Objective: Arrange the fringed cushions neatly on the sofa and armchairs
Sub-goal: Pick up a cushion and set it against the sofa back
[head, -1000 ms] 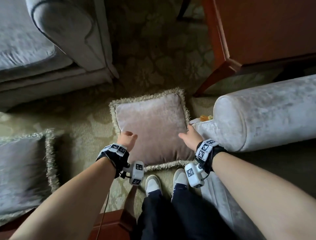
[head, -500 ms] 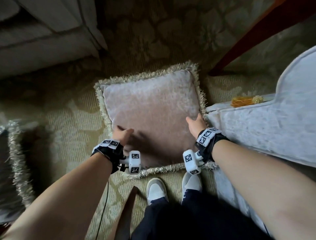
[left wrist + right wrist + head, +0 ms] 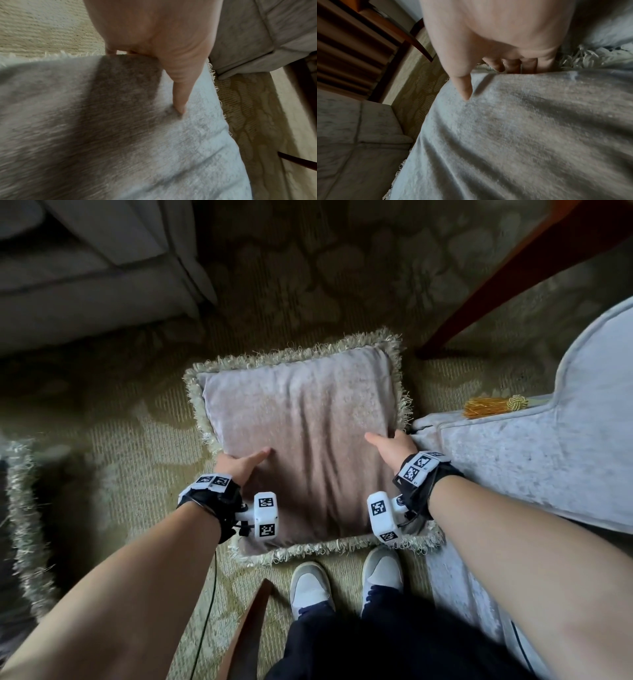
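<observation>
Cushion on carpet by sofa. Left hand and right hand clamped on side edges, thumbs on top. Risk: fringe snags shoes, soft filling sags from grip.

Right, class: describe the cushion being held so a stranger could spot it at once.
Start at the patterned carpet between the pale sofas. In the middle, just ahead of the white shoes, is the pinkish velvet cushion with a cream fringe. Unlike the greyer fringed cushion at the far left, it is gripped by the left hand and right hand.
</observation>
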The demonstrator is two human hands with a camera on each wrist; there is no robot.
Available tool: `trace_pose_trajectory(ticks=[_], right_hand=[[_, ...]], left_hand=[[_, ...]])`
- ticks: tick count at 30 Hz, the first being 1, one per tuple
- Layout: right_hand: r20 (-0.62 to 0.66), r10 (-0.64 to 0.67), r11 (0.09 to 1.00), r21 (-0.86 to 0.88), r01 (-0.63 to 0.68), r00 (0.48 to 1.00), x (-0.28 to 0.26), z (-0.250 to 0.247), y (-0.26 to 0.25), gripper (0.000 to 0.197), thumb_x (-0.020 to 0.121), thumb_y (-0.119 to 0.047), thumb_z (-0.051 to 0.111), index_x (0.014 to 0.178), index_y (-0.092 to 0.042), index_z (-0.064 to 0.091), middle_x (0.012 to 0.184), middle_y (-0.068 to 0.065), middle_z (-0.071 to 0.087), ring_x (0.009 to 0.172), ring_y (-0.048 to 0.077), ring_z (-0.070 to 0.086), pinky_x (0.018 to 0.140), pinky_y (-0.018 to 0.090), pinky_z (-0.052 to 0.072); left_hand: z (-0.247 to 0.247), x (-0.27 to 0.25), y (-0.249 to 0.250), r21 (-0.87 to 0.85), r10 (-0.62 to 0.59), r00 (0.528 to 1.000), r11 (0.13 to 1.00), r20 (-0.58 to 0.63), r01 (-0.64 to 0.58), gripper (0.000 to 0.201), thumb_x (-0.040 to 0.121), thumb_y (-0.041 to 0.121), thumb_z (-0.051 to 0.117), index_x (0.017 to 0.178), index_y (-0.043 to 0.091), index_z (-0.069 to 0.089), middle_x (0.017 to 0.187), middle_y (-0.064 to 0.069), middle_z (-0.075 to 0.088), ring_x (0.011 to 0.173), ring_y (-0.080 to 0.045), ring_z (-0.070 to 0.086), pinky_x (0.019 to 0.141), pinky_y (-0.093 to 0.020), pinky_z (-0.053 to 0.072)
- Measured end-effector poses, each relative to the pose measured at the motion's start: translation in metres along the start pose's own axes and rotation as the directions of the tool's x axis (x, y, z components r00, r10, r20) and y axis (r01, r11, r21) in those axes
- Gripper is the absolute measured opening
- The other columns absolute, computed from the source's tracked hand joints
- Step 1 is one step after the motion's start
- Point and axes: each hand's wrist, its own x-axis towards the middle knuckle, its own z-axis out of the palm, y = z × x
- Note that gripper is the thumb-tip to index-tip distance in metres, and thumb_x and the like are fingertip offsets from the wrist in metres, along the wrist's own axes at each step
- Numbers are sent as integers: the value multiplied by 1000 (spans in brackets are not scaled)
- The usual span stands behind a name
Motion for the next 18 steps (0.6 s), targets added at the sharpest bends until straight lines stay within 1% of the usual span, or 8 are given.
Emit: trace_pose_trajectory(ticks=[2,4,7,9,10,12,15,18], right_hand=[[63,-10,994,-112,17,998,-5,-2,0,78,78,-50,70,139,-6,48,139,8,54,125,32,54,104,39,43],[93,-37,966,-250,59,995,-10,-4,2,50,88,-37,66,126,-4,58,129,10,61,113,31,60,93,35,47],[134,-68,926,-360,112,989,-26,-8,4,37,94,-32,59,113,-1,64,119,12,65,99,28,60,79,29,43],[159,-75,923,-363,129,984,-45,-14,2,32,95,-29,57,105,0,66,111,14,65,96,29,59,75,27,39],[156,-81,926,-354,132,984,-54,-15,0,29,95,-28,56,98,-1,65,104,15,63,94,29,59,73,27,37],[149,-98,929,-340,144,984,-76,-24,-10,25,96,-26,55,90,-2,62,96,15,59,97,31,60,71,27,35],[111,-140,944,-283,167,984,-113,-44,-31,31,96,-19,52,100,8,65,105,24,64,105,36,61,69,33,38],[54,-184,965,-178,191,981,-157,-71,-54,26,94,-16,53,90,7,64,92,24,60,93,36,60,68,35,39]], left_hand=[[-2,-21,10,-5,7,1000,1000,-5,-7,50,60,40,90,88,6,66,87,-12,72,77,-28,72,77,-43,60],[-8,-30,13,34,24,999,999,-44,-23,42,72,34,84,92,2,66,89,-11,71,79,-27,69,77,-35,58],[-22,-41,17,16,91,987,996,-134,-89,33,77,24,79,100,3,67,95,-13,69,83,-27,68,75,-33,56],[-33,-58,22,-26,127,976,991,-175,-133,22,77,15,79,91,7,64,96,-14,68,85,-27,67,77,-37,58],[-37,-64,25,-50,128,973,989,-192,-140,21,76,12,79,86,9,61,96,-15,67,86,-28,67,79,-39,58],[-49,-83,33,-102,133,966,982,-221,-158,28,75,9,79,92,9,57,100,-14,66,90,-29,67,81,-40,58],[-71,-120,50,-162,145,951,968,-271,-194,42,71,10,80,105,6,56,106,-15,67,94,-31,67,85,-46,58],[-96,-162,68,-209,157,942,952,-295,-224,51,64,16,80,109,6,56,106,-15,68,94,-33,68,86,-51,57]])
